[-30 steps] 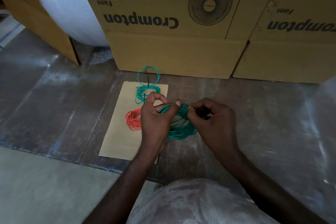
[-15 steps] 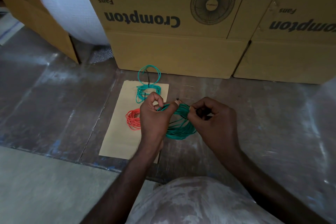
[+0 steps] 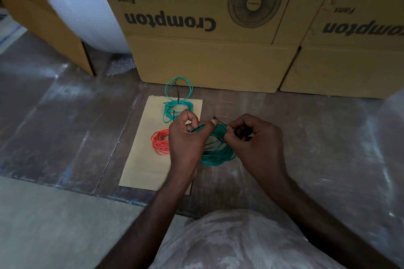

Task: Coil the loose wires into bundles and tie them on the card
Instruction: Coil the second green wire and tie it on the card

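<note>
I hold a green wire coil [image 3: 215, 155] in the air between both hands, just right of the brown card [image 3: 144, 159] on the floor. My left hand [image 3: 188, 142] grips the coil's upper left part between thumb and fingers. My right hand [image 3: 255, 140] pinches its upper right part, where a thin black tie [image 3: 217, 120] crosses the strands. On the card lie a red wire bundle [image 3: 160, 142], partly hidden by my left hand, and farther back a green wire bundle [image 3: 177, 102] held with a black tie.
Large cardboard fan boxes [image 3: 207, 28] stand close behind the card. A bubble-wrap roll [image 3: 74, 4] leans at the back left. Clear plastic sheeting [image 3: 389, 137] sits at the right. My knee [image 3: 236, 240] fills the bottom centre.
My hands have stayed in place with the green coil. The fingers have shifted slightly around the black tie at the coil's top.
</note>
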